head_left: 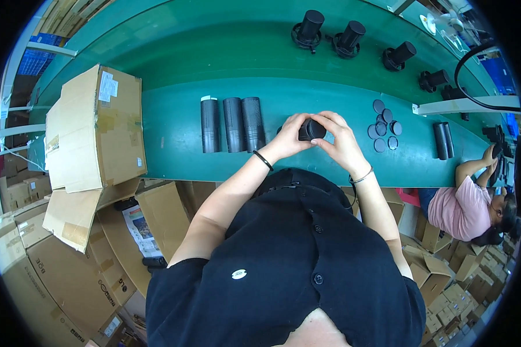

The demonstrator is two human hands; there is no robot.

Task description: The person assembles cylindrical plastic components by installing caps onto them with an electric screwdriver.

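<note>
Over the front part of the green table, both my hands are closed around a black cylinder [312, 130], its round end facing up. My left hand [288, 140] grips it from the left side. From the right, my right hand [341, 140] wraps it, with the thumb and fingers at its rim. Most of the cylinder's body is hidden behind my fingers. To the left stand three black textured tubes [233, 125] in a row; the leftmost has a pale piece at its far end. Several round dark discs [381, 128] lie scattered right of my hands.
Several black cylinders in ring-shaped mounts [348, 39] line the table's far side. An open cardboard box [118, 124] stands at the left end. Two black tubes [444, 140] lie farther right, near a metal bar [469, 107]. Another person [460, 214] works at the right; cartons [69, 277] fill the floor.
</note>
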